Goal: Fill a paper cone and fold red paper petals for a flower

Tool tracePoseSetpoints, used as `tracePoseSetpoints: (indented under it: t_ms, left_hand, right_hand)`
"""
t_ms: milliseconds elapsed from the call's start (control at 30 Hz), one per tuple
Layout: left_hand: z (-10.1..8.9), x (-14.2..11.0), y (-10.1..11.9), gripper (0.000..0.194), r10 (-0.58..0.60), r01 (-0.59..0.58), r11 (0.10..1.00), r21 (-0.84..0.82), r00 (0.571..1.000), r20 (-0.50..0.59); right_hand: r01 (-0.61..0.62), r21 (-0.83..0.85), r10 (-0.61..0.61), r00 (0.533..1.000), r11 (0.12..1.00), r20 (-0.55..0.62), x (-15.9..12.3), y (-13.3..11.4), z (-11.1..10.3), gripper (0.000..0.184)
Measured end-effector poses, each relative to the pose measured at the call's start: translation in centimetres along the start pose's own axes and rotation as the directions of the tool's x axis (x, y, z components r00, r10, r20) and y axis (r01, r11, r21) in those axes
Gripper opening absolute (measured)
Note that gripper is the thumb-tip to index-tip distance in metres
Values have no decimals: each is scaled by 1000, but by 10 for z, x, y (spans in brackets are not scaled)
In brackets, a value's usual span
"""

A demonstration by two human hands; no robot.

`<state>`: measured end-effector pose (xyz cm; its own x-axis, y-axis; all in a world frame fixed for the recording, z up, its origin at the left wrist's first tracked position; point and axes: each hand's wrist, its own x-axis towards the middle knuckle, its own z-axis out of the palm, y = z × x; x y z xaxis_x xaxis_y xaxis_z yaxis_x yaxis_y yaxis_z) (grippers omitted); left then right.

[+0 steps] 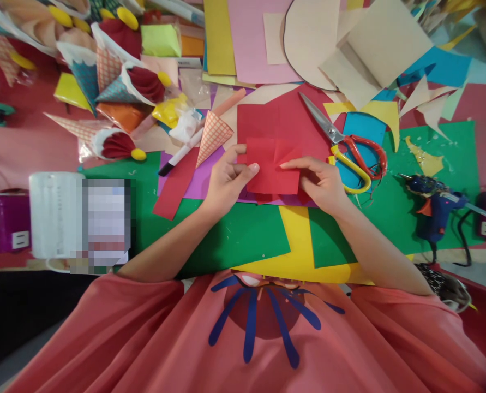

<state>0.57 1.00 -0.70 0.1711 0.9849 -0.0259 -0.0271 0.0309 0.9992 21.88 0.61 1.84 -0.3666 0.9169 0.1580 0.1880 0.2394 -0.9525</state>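
Observation:
A small square of red paper (272,177) with a crease near its upper right is held up between my two hands. My left hand (228,177) pinches its left edge, thumb in front and fingers behind. At the right side, my right hand (322,183) has its index finger against the paper, its other fingers curled and partly hidden. Larger red paper (259,120) lies behind the square. Scissors (343,144) with one red and one yellow handle rest just beyond my right hand. A checkered paper cone (215,136) lies beyond my left hand, near a black-tipped marker (181,154).
Finished-looking cone figures (115,71) crowd the far left. A glue gun (433,210) stands at the right on green sheets (390,218). Beige paper pieces (390,43) and scraps lie at the back. A white box (57,215) and a blurred-out screen (107,224) are at the left.

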Motion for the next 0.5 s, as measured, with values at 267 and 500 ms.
tracePoseSetpoints:
  t_ms: [267, 500]
  left_hand:
    - [1, -2, -1, 43, 132, -113, 982, -152, 984, 122]
    - [-2, -3, -5, 36, 429, -434, 900, 30, 897, 111]
  right_hand:
    - [-43, 39, 45, 998, 998, -51, -1, 4, 2, 22]
    - [-15, 93, 22, 996, 996, -82, 0, 8, 2, 26]
